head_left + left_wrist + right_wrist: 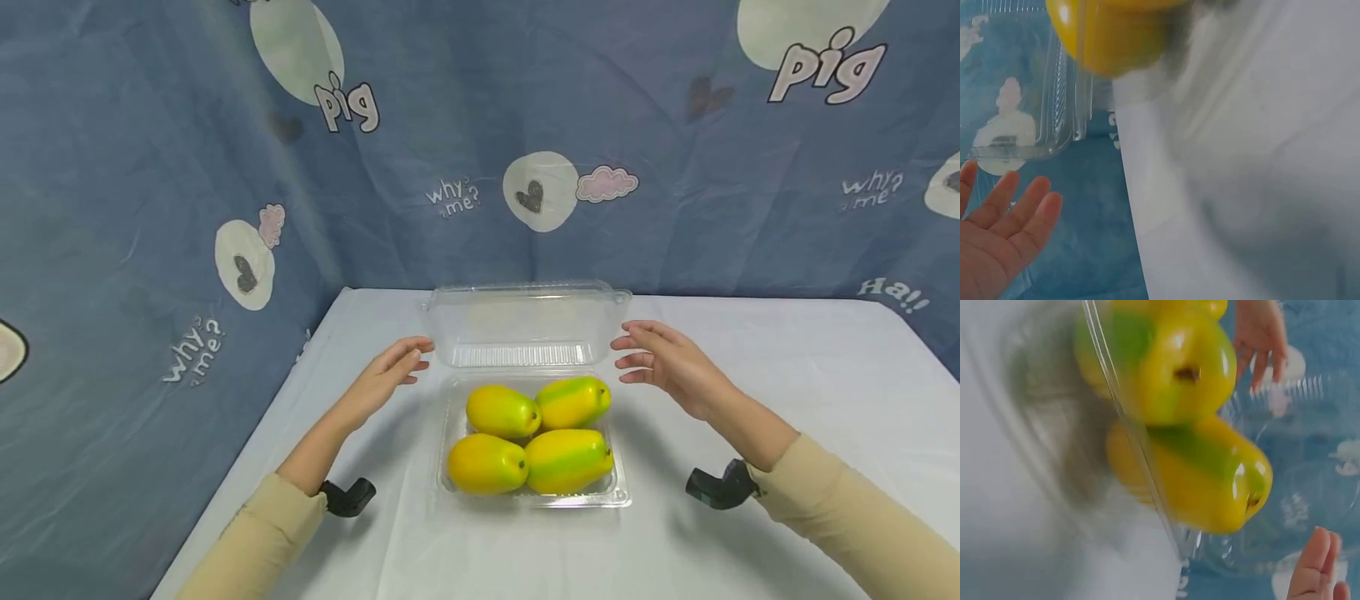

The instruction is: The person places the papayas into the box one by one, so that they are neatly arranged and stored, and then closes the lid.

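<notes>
A clear plastic clamshell box (619, 492) stands on the table, its hinged lid (525, 321) raised at the back. Several glossy yellow-green fruits, like mangoes or papayas, lie in the base in two rows; one (570, 461) is at the front right, another (487, 464) at the front left. My left hand (386, 375) hovers by the lid's left edge with relaxed fingers and holds nothing. On the other side, my right hand (671, 362) is beside the lid's right edge, fingers spread and loosely bent, palm inward. The left wrist view shows fingertips (1041, 200) just short of the lid.
A white cloth (787, 358) covers the table. Behind it and at the left hangs a blue printed curtain (450, 125). Each wrist carries a black camera mount, such as the left one (348, 497).
</notes>
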Tool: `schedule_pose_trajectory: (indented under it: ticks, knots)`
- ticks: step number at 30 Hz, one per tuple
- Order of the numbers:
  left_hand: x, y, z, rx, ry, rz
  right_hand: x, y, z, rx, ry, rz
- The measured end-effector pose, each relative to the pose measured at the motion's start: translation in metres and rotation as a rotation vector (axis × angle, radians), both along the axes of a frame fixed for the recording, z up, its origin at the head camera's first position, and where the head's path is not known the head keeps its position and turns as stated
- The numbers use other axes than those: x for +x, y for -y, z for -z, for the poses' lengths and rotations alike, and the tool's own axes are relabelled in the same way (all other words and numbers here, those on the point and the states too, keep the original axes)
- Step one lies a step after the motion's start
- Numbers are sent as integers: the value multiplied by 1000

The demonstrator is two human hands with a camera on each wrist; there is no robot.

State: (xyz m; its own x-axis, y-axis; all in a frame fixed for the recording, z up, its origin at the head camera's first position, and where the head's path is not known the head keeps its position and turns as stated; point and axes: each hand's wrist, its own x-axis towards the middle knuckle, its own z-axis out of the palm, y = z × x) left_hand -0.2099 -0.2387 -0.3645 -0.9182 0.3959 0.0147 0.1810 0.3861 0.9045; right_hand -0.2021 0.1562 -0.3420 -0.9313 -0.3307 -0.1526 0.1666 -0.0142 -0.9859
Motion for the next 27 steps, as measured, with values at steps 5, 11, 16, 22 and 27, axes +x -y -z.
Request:
schedule_pose_trajectory:
  ticks: [5,11,16,22,27]
  knots:
    - [-2,-3,-1,18,10,-13,-12,-2,1,-24,47,17]
    - [2,0,-1,23,-12,-22,-15,-1,-1,-4,30,-6]
    - [7,0,0,48,-23,-19,-24,1,-5,79,38,-85]
    - [4,-11,8,59,-83,-124,-45,9,-1,227,67,-95]
    - [0,-20,14,77,-77,-182,-59,11,9,305,100,-62]
